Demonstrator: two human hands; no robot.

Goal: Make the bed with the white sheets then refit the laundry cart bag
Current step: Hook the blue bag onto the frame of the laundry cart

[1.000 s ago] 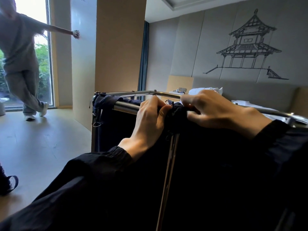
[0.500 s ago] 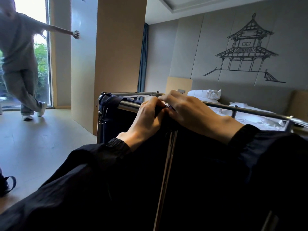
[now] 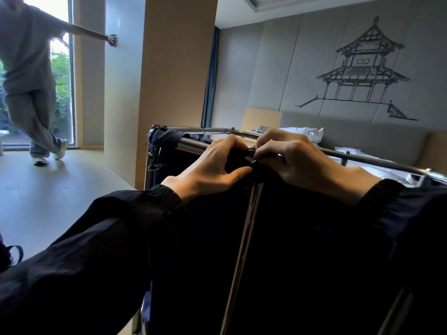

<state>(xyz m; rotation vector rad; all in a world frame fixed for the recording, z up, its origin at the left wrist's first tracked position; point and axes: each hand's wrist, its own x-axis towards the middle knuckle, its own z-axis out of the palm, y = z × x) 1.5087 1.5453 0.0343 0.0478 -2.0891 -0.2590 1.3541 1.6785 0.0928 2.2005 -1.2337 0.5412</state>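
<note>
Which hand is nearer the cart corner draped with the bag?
Left. The left hand grips the bag on the rail right of that corner; the right hand sits farther right.

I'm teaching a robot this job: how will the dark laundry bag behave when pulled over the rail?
Probably floppy: the laundry bag bunches where the left hand and right hand grip it at the rail. Likely light: it hangs wrinkled from the far corner.

Daylight comes through a tall glass window point(image 3: 61, 68) at left onto a pale smooth floor point(image 3: 48, 201), where a person in loose grey clothes point(image 3: 26, 68) leans. A beige wooden partition point(image 3: 179, 68) stands beside a blue curtain point(image 3: 210, 81); grey padded wall panels point(image 3: 278, 68) carry a black line-drawn pagoda point(image 3: 362, 68).
</note>
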